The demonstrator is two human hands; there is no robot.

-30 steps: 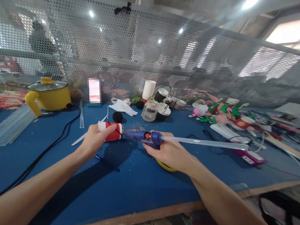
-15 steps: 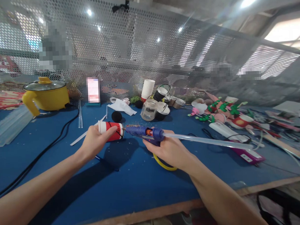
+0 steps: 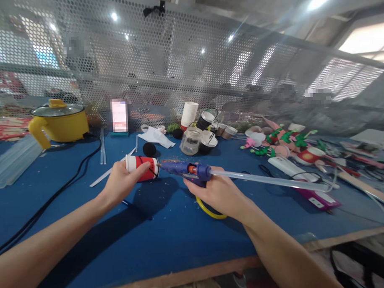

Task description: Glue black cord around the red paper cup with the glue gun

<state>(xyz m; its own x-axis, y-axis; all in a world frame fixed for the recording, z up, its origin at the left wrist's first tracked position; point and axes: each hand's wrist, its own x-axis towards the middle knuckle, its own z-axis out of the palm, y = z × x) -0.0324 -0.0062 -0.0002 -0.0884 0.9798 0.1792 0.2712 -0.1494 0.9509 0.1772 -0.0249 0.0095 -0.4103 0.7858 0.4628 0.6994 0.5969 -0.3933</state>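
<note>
Left hand (image 3: 121,179) grasping a red-and-white cup (image 3: 147,175), thumb laid along the near wall, other fingers mostly hidden behind. Cup tipped on its side, apparently raised over the blue table (image 3: 183,245), one end turned toward the right. Right hand (image 3: 223,194) wrapped around the grip of a blue glue gun (image 3: 177,167); trigger finger cannot be made out. Gun's tip at the cup's end, touching or just short of it, cannot tell which. Long clear glue stick (image 3: 269,180) juts from the gun's rear, over the right wrist. Yellow ring (image 3: 207,210) partly hidden under that hand. Black ball (image 3: 149,149) just beyond the cup, clear jar (image 3: 191,142) farther back. Handling, by judgement: cup looks like thin paper, so very light, fairly stiff at the ends, easily dented mid-wall; best held lightly around the side, fingertips well away from the nozzle. Gun likely the heavier piece, hard plastic, front-weighted; take it by the handle only, as the tip is probably hot. Stick smooth, somewhat bendy, its long overhang liable to catch on things.
</note>
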